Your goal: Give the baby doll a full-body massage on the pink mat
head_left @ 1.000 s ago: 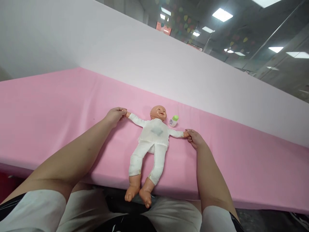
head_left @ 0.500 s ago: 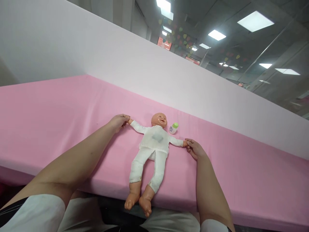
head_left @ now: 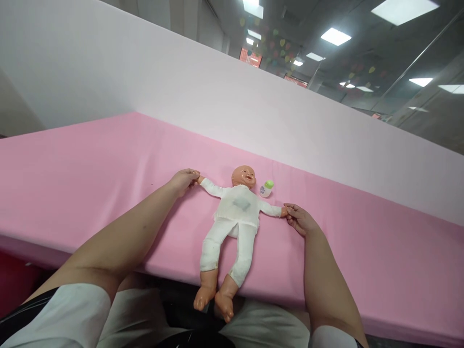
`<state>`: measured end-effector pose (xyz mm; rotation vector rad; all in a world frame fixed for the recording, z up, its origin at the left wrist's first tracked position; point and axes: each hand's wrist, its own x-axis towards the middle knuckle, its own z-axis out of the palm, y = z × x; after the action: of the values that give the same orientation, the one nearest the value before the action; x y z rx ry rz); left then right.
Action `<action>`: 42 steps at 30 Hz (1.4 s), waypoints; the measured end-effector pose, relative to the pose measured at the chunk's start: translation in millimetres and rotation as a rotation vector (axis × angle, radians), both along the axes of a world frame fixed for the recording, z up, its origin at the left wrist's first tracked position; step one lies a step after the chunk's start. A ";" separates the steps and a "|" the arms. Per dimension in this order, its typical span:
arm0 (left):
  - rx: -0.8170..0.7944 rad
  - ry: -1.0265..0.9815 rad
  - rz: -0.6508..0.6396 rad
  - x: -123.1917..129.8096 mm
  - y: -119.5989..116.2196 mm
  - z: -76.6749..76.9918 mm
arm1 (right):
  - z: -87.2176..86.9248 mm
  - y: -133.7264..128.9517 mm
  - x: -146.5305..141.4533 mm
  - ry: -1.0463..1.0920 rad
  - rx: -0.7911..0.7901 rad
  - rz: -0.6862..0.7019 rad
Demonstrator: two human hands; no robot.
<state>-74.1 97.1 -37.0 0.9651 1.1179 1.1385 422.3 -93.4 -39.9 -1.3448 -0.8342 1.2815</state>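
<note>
A baby doll in white clothes lies on its back on the pink padded surface, its arms stretched out sideways and its bare feet over the front edge. My left hand is closed on the doll's hand at the left. At the right, my right hand pinches the doll's other hand between thumb and fingers. Beside the doll's head, on the right, a small bottle with a green cap lies tilted on the surface.
A pale wall runs along the back of the pink surface, with glass above it showing ceiling lights. My legs are below the front edge. Something red is at the lower left.
The view has shifted slightly, so the doll, bottle and both hands appear a little further right. Both hands keep their hold on the doll's hands.
</note>
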 end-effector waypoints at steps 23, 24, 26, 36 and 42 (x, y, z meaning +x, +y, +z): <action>-0.036 -0.008 -0.085 -11.0 1.6 5.4 | -0.9 9.3 -18.1 -0.161 0.068 -0.142; -0.041 -0.011 -0.086 -11.1 1.8 5.4 | -0.4 9.6 -19.9 -0.167 0.067 -0.152; -0.050 -0.016 -0.089 -10.9 1.8 5.9 | 0.6 9.8 -22.6 -0.175 0.061 -0.167; -0.066 -0.022 -0.078 -7.6 0.0 9.7 | 1.5 6.2 -16.7 -0.104 0.035 -0.166; -0.071 -0.054 -0.075 -8.5 3.3 5.2 | 1.3 1.0 -8.1 -0.001 0.028 -0.096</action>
<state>-82.6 100.4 -31.8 0.9093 1.0634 1.0513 414.2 -92.4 -38.6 -1.3468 -0.7760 1.1905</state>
